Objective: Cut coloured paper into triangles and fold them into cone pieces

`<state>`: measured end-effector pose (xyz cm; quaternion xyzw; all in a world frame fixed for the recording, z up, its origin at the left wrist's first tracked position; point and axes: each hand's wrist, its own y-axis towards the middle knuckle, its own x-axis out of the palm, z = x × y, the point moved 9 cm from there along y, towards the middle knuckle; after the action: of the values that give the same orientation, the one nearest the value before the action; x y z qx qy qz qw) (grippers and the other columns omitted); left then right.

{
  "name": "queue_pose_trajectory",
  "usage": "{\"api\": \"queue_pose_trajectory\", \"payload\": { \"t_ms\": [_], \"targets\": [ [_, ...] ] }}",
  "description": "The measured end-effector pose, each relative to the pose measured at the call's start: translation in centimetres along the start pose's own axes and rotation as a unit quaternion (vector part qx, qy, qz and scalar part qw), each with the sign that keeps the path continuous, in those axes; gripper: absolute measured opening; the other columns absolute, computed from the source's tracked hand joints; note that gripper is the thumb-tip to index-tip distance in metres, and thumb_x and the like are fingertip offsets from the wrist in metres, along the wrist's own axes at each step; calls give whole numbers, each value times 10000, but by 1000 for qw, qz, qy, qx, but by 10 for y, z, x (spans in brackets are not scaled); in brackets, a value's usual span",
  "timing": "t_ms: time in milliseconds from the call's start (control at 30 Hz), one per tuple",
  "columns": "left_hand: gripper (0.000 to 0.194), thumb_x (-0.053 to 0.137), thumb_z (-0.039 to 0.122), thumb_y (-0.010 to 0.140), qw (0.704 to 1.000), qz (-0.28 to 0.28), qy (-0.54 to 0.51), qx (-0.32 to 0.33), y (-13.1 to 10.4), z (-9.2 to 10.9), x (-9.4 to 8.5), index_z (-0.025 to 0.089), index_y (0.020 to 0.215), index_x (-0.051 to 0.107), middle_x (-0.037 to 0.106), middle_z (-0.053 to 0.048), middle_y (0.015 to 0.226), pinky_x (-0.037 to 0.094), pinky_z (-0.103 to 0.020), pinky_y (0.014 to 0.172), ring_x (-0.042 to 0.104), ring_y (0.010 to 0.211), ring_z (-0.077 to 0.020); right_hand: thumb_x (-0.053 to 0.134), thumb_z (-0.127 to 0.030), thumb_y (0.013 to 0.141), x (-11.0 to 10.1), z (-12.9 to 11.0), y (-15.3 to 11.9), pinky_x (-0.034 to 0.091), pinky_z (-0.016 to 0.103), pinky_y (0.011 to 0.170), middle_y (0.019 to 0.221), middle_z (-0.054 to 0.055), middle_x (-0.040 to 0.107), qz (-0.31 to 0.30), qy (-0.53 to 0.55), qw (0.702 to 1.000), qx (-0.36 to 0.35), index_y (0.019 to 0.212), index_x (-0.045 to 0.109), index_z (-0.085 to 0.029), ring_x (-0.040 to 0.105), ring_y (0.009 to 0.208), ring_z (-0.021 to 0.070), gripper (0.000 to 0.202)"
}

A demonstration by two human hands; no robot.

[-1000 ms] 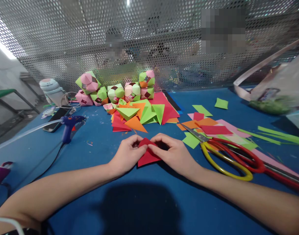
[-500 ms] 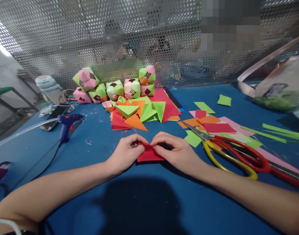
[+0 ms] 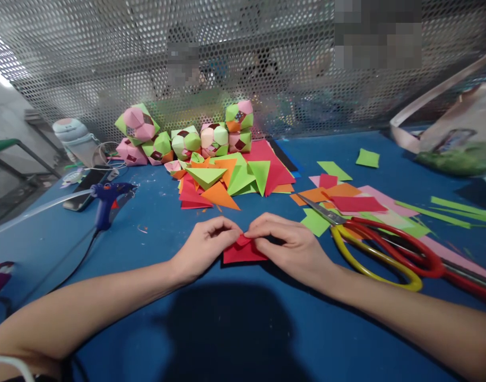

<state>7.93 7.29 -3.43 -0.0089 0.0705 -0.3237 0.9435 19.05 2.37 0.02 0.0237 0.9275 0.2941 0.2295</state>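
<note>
Between my two hands is a small piece of folded red paper (image 3: 245, 253), its far edge bent over in a small flap. My left hand (image 3: 205, 244) pinches the far left part of it with thumb and forefinger. On the other side my right hand (image 3: 288, 244) holds the far right part, fingertips pressed together close to the left ones. Parts of the paper are hidden under the fingers. Beyond the hands lies a pile of folded green (image 3: 241, 178), orange (image 3: 220, 195) and red paper pieces.
Yellow-handled and red-handled scissors (image 3: 380, 257) lie at right among paper scraps (image 3: 358, 204). A blue glue gun (image 3: 105, 204), a phone (image 3: 84, 188) and a bottle (image 3: 76, 140) are at left. Folded paper balls (image 3: 186, 142) stand before a perforated metal panel (image 3: 127, 58).
The fingertips have shifted on the red paper, and a small flap at its far edge now shows between them. The view has moved slightly.
</note>
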Motion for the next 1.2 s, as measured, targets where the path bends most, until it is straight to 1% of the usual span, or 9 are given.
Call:
{"api": "queue_pose_trajectory", "payload": {
  "t_ms": [67,133,433,600,667,767,900,1033,1200],
  "targets": [
    [110,608,244,759,1000,-3,-15,-6,0,-1,1,143,801,623,592,6,753,402,-226,674,525,703,-105,500,-76,780,0,-1,0,499,287,636,757,23,649,1,-3,1000,-7,786,674,-217,620,696,146,223],
    [110,632,220,735,1000,-3,-22,-8,1,-3,2,144,812,611,583,10,753,400,-220,647,522,678,-95,499,-69,777,0,-2,0,500,286,639,763,26,650,2,-6,1000,-12,788,673,-216,622,702,146,227],
    [95,636,173,699,999,9,-33,-4,3,-5,2,145,782,599,578,12,748,418,-220,637,523,676,-89,474,-83,788,1,-4,1,500,291,642,775,28,652,-13,-16,1000,-11,792,667,-219,623,712,150,236],
    [86,619,152,712,1000,16,-19,7,3,-3,1,142,795,600,576,14,745,411,-214,642,517,675,-83,528,-125,814,4,-6,0,488,301,675,788,40,643,-21,-11,1000,-15,815,645,-203,607,724,157,141],
    [81,614,152,715,1000,21,-9,15,2,-2,0,144,795,602,576,15,745,411,-215,647,519,679,-85,551,-145,816,5,-2,-1,482,289,668,778,29,640,-21,-19,1000,3,812,633,-208,599,713,153,103],
    [87,620,167,715,999,34,-15,18,1,-1,-2,147,797,600,577,15,748,416,-219,657,525,680,-87,567,-188,823,6,10,-2,472,255,627,768,7,643,-25,-36,997,63,831,632,-212,587,672,137,70],
    [99,634,192,712,998,41,-37,11,2,-2,-3,148,790,591,569,22,724,421,-226,670,525,669,-86,571,-226,817,8,21,-3,464,230,573,702,-12,658,-41,-30,991,124,782,644,-207,581,609,126,83],
    [136,648,181,696,998,25,-50,1,2,-2,0,147,817,597,578,10,782,423,-235,703,533,718,-94,566,-253,818,7,26,-4,466,228,561,690,-12,668,-38,-14,988,149,796,659,-202,588,604,128,108],
    [254,555,51,628,999,-9,-52,-4,0,1,4,148,858,604,584,6,829,410,-225,695,528,751,-98,575,-285,823,5,32,-6,469,234,571,716,0,666,-33,6,986,164,816,658,-192,579,619,127,126]
  ]
}}
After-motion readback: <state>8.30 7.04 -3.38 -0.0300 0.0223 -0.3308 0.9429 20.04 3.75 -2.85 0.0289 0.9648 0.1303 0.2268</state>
